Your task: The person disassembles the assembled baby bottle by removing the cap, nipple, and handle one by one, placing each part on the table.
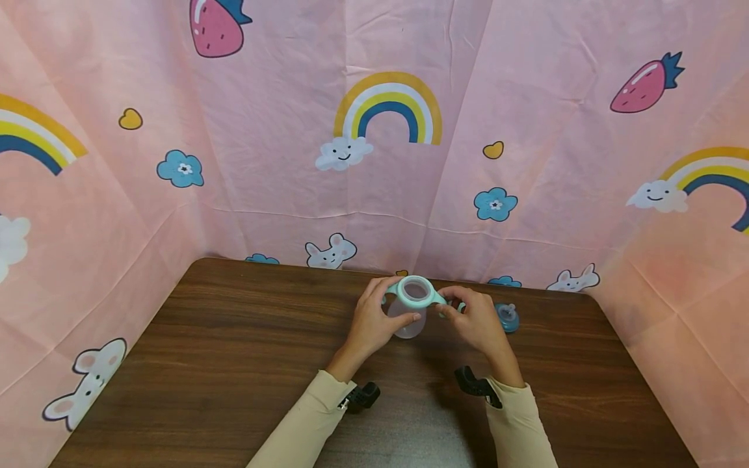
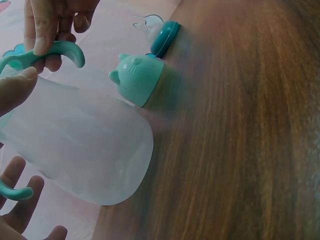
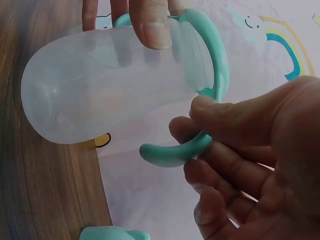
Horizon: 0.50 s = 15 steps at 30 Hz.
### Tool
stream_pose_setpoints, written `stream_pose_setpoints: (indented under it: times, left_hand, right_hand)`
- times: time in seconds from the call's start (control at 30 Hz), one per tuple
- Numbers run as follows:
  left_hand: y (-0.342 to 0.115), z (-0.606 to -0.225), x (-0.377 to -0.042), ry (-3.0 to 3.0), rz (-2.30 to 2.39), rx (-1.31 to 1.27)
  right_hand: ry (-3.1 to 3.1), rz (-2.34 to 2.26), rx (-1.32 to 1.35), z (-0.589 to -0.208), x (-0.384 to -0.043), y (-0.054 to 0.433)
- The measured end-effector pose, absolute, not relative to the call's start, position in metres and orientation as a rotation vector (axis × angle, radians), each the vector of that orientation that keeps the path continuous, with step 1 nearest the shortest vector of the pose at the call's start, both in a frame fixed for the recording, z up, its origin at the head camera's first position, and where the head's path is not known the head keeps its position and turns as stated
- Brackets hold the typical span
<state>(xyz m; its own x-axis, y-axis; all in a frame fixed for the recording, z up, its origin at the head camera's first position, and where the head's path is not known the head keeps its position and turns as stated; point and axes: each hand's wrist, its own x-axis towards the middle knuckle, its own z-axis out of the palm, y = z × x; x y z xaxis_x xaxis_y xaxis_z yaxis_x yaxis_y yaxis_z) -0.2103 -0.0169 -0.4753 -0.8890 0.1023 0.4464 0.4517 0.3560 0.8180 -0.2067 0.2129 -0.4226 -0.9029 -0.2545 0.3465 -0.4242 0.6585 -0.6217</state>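
Observation:
A translucent baby bottle body is held upright over the table by my left hand. The thumb lies along the near side, with the other fingers on the far side. Around the bottle's open top sits a mint-green handle ring with two curved arms. My right hand pinches the right handle between thumb and fingers. I cannot tell whether the bottle's base touches the table.
A clear nipple in a teal collar stands on the table, right of my right hand. Beside it is a mint-green cat-shaped cap. Pink patterned cloth hangs behind the table and along both sides.

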Motion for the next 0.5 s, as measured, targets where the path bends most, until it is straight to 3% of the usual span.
stream_pose_setpoints:
  times: [0.5]
  left_hand:
    - [-0.0177, -0.4770, -0.2128, -2.344, -1.546, -0.468]
  right_hand:
    - [-2.686, 1.139, 0.558, -0.4213, -0.2060, 0.2116]
